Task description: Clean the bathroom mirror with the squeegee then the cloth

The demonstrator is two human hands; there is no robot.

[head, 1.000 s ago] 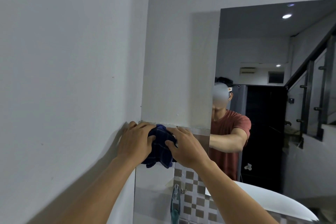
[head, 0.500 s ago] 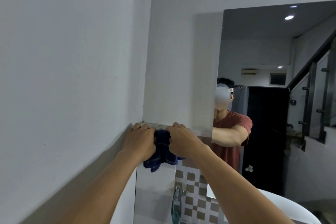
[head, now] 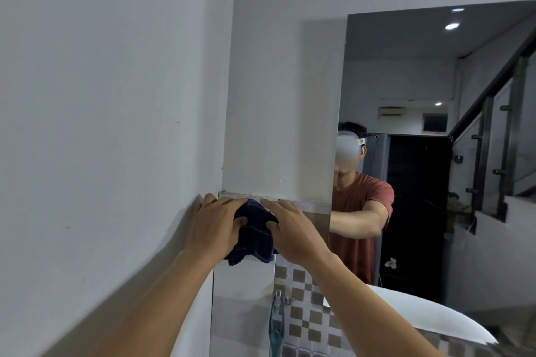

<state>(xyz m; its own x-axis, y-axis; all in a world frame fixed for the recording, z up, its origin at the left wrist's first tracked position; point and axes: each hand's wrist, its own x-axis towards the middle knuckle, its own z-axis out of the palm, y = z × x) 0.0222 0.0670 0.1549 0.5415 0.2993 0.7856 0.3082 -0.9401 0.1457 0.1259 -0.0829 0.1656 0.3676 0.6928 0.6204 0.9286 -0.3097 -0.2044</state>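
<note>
My left hand [head: 213, 226] is hemmed by the side wall [head: 110, 124], fingers almost against it. My right hand [head: 293, 230] has open tile [head: 316, 207] to its right up to the mirror [head: 435, 153] edge. Between them sits the bunched cloth [head: 253, 233]. Above, bare wall is clear; below, the hanging squeegee [head: 277, 319] blocks a straight drop.

- Running across the top of the tiled wall section [head: 243, 298], a narrow ledge [head: 304, 202], meeting the white wall at its left end.
- Lying bunched against that ledge and hanging down over the grey tile, a dark blue checked cloth [head: 255, 236].
- Pressing on the cloth from either side, left hand [head: 216, 226] and right hand [head: 293, 230], fingertips reaching the ledge.
</note>
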